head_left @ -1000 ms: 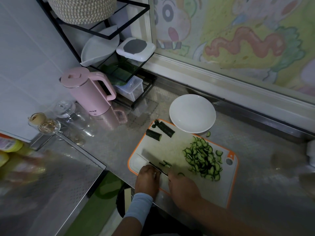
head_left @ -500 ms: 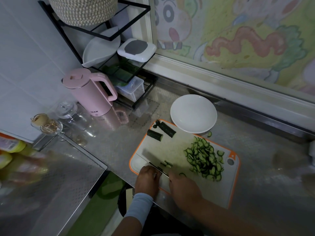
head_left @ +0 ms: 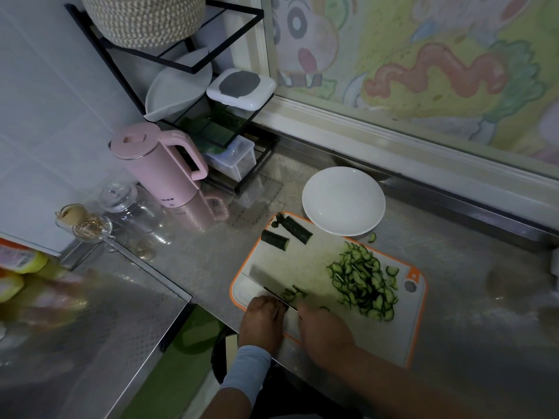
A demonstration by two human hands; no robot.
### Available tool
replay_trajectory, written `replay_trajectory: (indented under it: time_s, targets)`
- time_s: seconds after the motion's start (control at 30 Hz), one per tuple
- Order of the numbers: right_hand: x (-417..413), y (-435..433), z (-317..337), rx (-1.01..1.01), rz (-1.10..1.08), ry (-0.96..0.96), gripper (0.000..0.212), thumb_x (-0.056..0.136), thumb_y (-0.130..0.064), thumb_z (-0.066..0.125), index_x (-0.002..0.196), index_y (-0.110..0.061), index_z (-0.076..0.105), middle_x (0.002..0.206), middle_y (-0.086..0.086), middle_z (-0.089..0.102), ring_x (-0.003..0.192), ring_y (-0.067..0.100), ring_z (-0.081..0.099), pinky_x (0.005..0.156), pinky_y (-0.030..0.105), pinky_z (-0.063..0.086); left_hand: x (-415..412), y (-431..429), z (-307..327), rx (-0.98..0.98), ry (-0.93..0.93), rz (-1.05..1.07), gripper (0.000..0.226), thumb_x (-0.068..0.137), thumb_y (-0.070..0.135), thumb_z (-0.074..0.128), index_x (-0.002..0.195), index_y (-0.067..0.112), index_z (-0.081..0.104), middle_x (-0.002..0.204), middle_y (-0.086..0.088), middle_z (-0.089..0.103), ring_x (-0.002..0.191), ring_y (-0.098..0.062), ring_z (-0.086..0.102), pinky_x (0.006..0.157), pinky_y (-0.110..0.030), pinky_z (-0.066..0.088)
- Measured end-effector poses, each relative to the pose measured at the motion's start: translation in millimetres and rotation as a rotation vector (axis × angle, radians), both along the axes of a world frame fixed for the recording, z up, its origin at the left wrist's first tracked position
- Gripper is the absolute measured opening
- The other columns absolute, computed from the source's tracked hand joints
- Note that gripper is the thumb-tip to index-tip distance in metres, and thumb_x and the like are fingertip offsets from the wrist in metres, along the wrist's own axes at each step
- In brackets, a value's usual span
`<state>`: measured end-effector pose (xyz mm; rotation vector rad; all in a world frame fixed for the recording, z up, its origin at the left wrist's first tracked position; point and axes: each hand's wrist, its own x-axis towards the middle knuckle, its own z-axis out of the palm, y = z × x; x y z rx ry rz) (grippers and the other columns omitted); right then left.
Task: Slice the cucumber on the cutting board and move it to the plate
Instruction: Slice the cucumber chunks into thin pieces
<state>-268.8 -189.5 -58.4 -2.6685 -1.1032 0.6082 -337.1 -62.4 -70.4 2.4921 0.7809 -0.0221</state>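
- Near the front edge of the worktop (head_left: 453, 267) lies the cutting board (head_left: 314, 261). The white plate (head_left: 343, 201) sits at its far edge, rim touching or slightly overlapping it.
- Slicing looks more than half done. A pile of slices (head_left: 363, 285) covers the right half of the board, and a few fresh slices (head_left: 292, 293) lie just beside the knife (head_left: 269, 279) at the near-left corner.
- Two uncut pieces (head_left: 274, 239) wait at the board's far-left corner with a small end bit (head_left: 279, 218) beside them, so more cutting is left.
- On the right hand (head_left: 325, 328), the grip is closed around the knife handle, which the hand hides. The blade reaches out toward the far left.
- On the left hand (head_left: 263, 319), the fingers are curled on the board just left of the blade, probably steadying the piece being cut. That piece is hidden, so I cannot tell what this grip has.
- Nothing is on the plate yet, so the whole move remains to do.
- One stray slice (head_left: 372, 237) sits on the worktop between plate and board and will need picking up.
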Motion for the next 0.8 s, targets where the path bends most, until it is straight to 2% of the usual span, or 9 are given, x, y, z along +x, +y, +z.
replay_trajectory:
  time_s: [0.1, 0.17, 0.2, 0.27, 0.3, 0.4, 0.5, 0.53, 0.8]
  targets:
    - [-3.7, -4.4, 2.8, -0.017, 0.012, -0.011, 0.036, 0.1, -0.02, 0.032, 0.136, -0.02, 0.035, 0.114, 0.007, 0.063, 0.102, 0.027, 0.061, 0.079, 0.035, 0.047, 1.4, 1.1, 2.7, -0.031, 0.028, 0.044, 0.022, 0.092, 0.028, 0.055, 0.097, 0.015, 0.071, 0.103, -0.002, 0.063, 0.098, -0.018, 0.056, 0.076, -0.017, 0.035]
    - [-6.6, -6.4, 4.8, -0.009, 0.001, -0.039, 0.035, 0.1, -0.022, 0.036, 0.135, -0.021, 0.039, 0.112, 0.005, 0.063, 0.101, 0.024, 0.062, 0.079, 0.033, 0.048, 2.1, 0.3, 3.3, -0.034, 0.04, 0.076, 0.022, 0.092, 0.029, 0.054, 0.097, 0.013, 0.068, 0.103, -0.003, 0.061, 0.097, -0.02, 0.056, 0.074, -0.018, 0.034]
    - [-7.2, -6.5, 5.9, -0.003, 0.006, -0.061, 0.033, 0.097, -0.026, 0.045, 0.13, -0.021, 0.046, 0.105, 0.003, 0.066, 0.094, 0.021, 0.065, 0.074, 0.03, 0.049, 2.0, -0.1, 2.8, -0.029, 0.04, 0.081, 0.022, 0.092, 0.029, 0.054, 0.097, 0.013, 0.068, 0.103, -0.003, 0.061, 0.097, -0.02, 0.056, 0.075, -0.019, 0.035]
    - [-5.3, -5.0, 8.3, -0.019, 0.004, -0.094, 0.033, 0.076, -0.032, 0.073, 0.106, -0.021, 0.065, 0.075, 0.002, 0.067, 0.065, 0.014, 0.066, 0.053, 0.023, 0.048, 1.6, -0.1, 1.4, -0.024, 0.039, 0.08, 0.023, 0.092, 0.031, 0.054, 0.097, 0.013, 0.068, 0.102, -0.003, 0.061, 0.096, -0.02, 0.057, 0.076, -0.02, 0.037]
    - [-6.0, -4.1, 4.2, -0.014, 0.003, -0.106, 0.033, 0.071, -0.029, 0.078, 0.101, -0.021, 0.067, 0.067, 0.002, 0.066, 0.057, 0.014, 0.065, 0.047, 0.022, 0.046, 1.5, 0.2, 1.3, -0.026, 0.042, 0.077, 0.023, 0.092, 0.031, 0.054, 0.096, 0.013, 0.068, 0.101, -0.003, 0.061, 0.095, -0.019, 0.056, 0.076, -0.02, 0.037]
    - [-6.5, -0.8, 1.6, -0.005, 0.009, -0.074, 0.029, 0.079, -0.023, 0.069, 0.107, -0.02, 0.065, 0.07, 0.003, 0.067, 0.06, 0.015, 0.066, 0.05, 0.024, 0.048, 1.9, 0.2, 1.3, -0.04, 0.044, 0.07, 0.021, 0.091, 0.03, 0.057, 0.091, 0.012, 0.068, 0.096, -0.003, 0.06, 0.093, -0.02, 0.056, 0.073, -0.018, 0.035]
    - [-2.8, 2.5, 1.8, -0.012, 0.025, -0.01, 0.024, 0.097, -0.018, 0.04, 0.12, -0.019, 0.047, 0.102, 0.004, 0.067, 0.093, 0.023, 0.066, 0.075, 0.032, 0.049, 0.4, -1.3, 0.2, -0.046, 0.028, 0.072, 0.014, 0.086, 0.024, 0.063, 0.086, 0.011, 0.069, 0.091, -0.003, 0.059, 0.089, -0.021, 0.056, 0.071, -0.017, 0.033]
    - [-1.3, 2.4, 0.7, 0.017, 0.02, 0.008, 0.024, 0.098, -0.017, 0.036, 0.121, -0.019, 0.044, 0.106, 0.005, 0.066, 0.097, 0.024, 0.065, 0.078, 0.033, 0.048, -0.2, -1.4, -1.0, -0.051, 0.024, 0.076, 0.012, 0.085, 0.022, 0.065, 0.084, 0.011, 0.07, 0.089, -0.003, 0.06, 0.088, -0.022, 0.056, 0.07, -0.017, 0.032]
    - [-6.7, -11.0, 5.4, 0.049, -0.026, 0.035, 0.029, 0.1, -0.02, 0.035, 0.127, -0.02, 0.044, 0.107, 0.006, 0.064, 0.097, 0.026, 0.062, 0.076, 0.033, 0.046, -0.4, -2.0, 2.3, -0.057, -0.032, 0.076, 0.01, 0.085, 0.017, 0.064, 0.084, 0.011, 0.072, 0.09, -0.006, 0.063, 0.091, -0.021, 0.055, 0.073, -0.014, 0.031]
